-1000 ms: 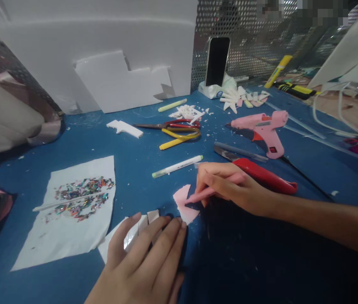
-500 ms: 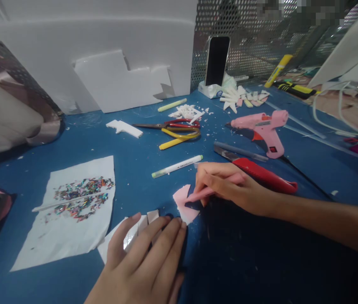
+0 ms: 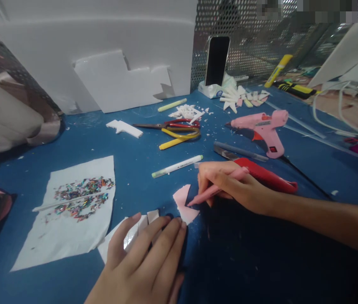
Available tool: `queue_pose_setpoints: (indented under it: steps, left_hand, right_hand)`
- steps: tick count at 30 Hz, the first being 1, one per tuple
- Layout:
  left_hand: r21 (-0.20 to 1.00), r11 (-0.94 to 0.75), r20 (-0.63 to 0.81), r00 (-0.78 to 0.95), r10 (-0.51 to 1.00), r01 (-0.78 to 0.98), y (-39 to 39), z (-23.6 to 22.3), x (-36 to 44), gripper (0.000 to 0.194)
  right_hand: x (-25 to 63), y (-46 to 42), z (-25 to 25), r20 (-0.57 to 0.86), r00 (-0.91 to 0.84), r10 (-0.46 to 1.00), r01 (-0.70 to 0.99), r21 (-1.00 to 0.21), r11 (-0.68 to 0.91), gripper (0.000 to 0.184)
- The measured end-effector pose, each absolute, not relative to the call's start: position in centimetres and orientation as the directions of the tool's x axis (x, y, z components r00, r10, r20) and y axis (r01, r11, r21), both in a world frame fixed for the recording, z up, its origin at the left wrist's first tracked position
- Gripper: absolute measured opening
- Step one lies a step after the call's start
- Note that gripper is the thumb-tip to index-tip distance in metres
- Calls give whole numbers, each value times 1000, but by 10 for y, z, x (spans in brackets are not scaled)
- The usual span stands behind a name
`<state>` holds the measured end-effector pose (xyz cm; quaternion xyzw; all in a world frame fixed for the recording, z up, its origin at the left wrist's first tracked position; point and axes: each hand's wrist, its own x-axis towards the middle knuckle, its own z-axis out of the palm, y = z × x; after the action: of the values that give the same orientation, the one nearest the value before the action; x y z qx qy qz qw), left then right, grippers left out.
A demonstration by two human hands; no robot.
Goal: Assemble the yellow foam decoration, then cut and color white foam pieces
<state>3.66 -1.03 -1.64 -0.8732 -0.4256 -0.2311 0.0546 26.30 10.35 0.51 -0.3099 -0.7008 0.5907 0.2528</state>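
A pink marker (image 3: 215,188) is gripped like a writing tool in my right hand (image 3: 242,185). Its tip is at the inner notch of a small pink cut-out piece (image 3: 183,204) that lies flat on the blue table (image 3: 141,164). My left hand (image 3: 144,261) lies with fingers stretched out over some white pieces (image 3: 133,232), its fingertips at the lower edge of the pink piece. The fingers hide part of the white pieces. A white pen with green ends (image 3: 177,166) lies just beyond the pink piece.
Left is a paper sheet with colourful glitter bits (image 3: 71,236). Scissors (image 3: 179,126), a yellow marker (image 3: 175,144) and white foam scraps (image 3: 187,112) lie behind. Right are a pink glue gun (image 3: 261,126), a red-handled knife (image 3: 264,175) and a cable (image 3: 307,179). A phone (image 3: 217,61) stands at the back.
My right hand and the pink marker have moved slightly right, the tip shifting from the pink piece's middle to its notch. My left hand stays in place.
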Motion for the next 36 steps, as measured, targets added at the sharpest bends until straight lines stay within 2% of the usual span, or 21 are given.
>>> queue_pose_setpoints:
  steps: [20,30,36]
  left_hand:
    - [140,-638,485,509,711,757,-11,-16,38,27]
    - [151,-633,480,504,718,759,-11,-18,37,28]
    - [137,-632,475,510,717,762,-11,-19,37,29]
  right_hand:
    - [261,104,8,-30,-663,748,162,-981,104,53]
    - [261,104,6,-78,-658,749,166,-985,44,56]
    - [263,106,5,-3,-652,758,154,-980,129,53]
